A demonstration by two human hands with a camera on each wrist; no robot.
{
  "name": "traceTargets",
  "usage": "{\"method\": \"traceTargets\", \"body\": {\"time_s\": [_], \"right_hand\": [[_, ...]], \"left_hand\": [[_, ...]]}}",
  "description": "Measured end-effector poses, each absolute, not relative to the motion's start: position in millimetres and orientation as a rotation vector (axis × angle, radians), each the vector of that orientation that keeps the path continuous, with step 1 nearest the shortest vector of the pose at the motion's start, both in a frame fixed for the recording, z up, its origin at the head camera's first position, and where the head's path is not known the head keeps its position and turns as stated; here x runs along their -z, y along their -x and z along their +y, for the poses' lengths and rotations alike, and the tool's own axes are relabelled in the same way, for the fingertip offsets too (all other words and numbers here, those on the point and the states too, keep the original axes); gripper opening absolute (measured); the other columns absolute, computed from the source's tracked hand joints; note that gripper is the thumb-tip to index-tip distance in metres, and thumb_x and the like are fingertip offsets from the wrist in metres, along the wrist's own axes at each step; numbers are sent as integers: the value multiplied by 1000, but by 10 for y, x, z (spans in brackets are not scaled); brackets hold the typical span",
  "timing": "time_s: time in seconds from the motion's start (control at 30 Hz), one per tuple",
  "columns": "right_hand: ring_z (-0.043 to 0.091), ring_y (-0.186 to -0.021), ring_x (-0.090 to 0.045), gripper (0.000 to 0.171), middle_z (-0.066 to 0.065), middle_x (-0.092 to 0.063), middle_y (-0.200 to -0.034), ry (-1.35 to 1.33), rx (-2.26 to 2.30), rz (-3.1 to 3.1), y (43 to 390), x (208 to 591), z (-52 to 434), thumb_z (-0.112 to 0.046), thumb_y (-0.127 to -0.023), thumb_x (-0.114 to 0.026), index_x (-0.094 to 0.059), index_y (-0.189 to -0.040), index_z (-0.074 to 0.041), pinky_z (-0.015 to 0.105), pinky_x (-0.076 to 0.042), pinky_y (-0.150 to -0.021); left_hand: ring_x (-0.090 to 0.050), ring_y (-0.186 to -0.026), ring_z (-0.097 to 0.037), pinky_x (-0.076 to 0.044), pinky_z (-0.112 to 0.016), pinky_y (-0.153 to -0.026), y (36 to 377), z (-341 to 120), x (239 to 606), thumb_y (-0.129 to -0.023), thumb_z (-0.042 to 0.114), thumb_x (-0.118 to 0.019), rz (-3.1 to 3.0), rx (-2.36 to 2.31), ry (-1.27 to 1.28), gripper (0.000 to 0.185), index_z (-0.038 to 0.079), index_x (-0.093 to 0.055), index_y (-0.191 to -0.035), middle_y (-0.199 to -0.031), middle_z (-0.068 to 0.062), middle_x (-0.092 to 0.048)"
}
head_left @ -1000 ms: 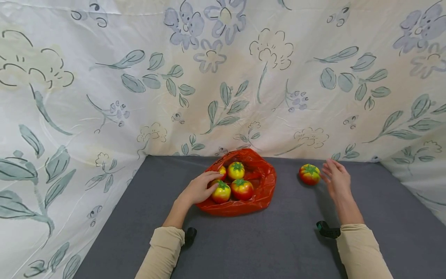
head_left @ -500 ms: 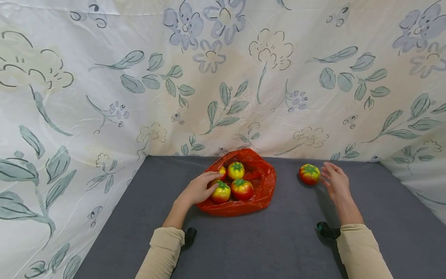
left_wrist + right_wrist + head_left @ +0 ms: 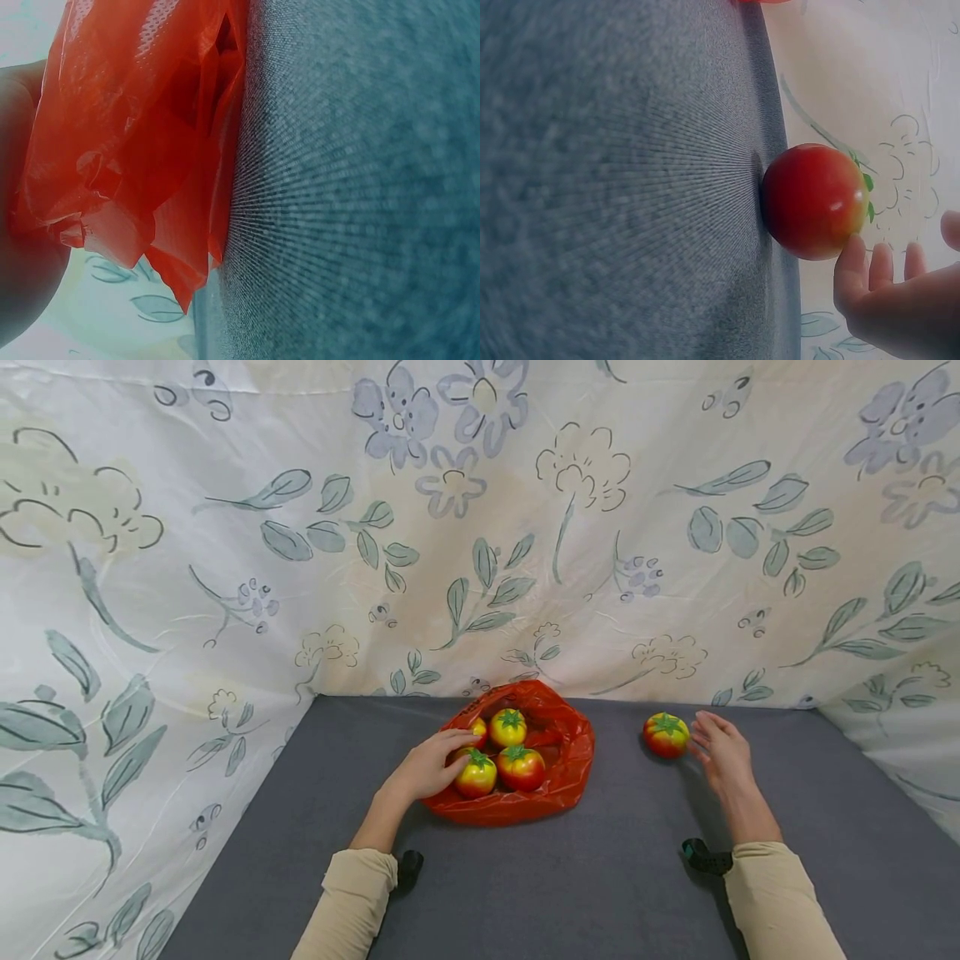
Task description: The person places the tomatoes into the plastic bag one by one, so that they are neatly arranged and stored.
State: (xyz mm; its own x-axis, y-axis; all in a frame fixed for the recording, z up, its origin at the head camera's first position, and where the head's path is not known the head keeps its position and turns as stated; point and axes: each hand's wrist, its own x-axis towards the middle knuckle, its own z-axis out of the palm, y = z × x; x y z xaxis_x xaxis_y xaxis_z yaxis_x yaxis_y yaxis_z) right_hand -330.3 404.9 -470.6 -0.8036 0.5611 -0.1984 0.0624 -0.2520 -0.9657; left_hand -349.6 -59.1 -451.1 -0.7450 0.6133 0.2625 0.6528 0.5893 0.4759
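Note:
A red plastic bag [image 3: 581,752] lies with its mouth spread wide, and several red-yellow tomatoes [image 3: 522,768] with green tops sit inside. My left hand [image 3: 431,764] reaches over the bag's left rim; its fingers drape across the left tomatoes, with the thumb at the front-left tomato [image 3: 478,777]. In the left wrist view, the bag's crinkled side [image 3: 135,135] fills much of the picture beside that hand. A lone tomato [image 3: 666,735] rests on the table to the right. Beside it my right hand [image 3: 727,756] is loosely spread, one fingertip right at the tomato's side [image 3: 817,202].
A dark grey cloth-covered table [image 3: 555,885] spans the area under both hands. Behind and at both sides hangs a white floral curtain [image 3: 615,568]. Black wrist straps [image 3: 705,856] jut out near both cream sleeves [image 3: 780,902].
Between one second and half a second ago, my right hand shifted slightly down and left beside the lone tomato. The left hand, the bag and the tomatoes have stayed put.

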Motion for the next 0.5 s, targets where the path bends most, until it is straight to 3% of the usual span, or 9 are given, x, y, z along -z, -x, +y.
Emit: {"method": "traceTargets", "body": {"time_s": [0.2,0.37,0.5], "right_hand": [[9,-93,-50,69,-6,-50,-108,756,-2110,-1657,3444,4911,4184,-49,-77,-70,-48,-136,-20,15,-49,-64],[8,-91,-50,64,-7,-50,-107,759,-2092,-1663,3499,4976,4211,-44,-82,-69,-48,-137,-19,14,-48,-62],[9,-94,-49,64,-5,-50,-115,756,-2077,-1688,3480,4967,4197,-45,-82,-70,-49,-137,-19,14,-46,-62]], "left_hand": [[-44,-127,-25,-35,-45,-104,3488,-591,4504,-93,17,-61,-2741,870,1087,39,11,-58,-132,-136,-8,-51],[-44,-127,-25,-35,-46,-104,3481,-590,4499,-93,17,-61,-2740,865,1085,39,11,-58,-132,-136,-9,-51],[-44,-127,-25,-35,-45,-104,3478,-590,4500,-93,16,-61,-2739,867,1082,39,11,-58,-132,-136,-8,-51]]}}
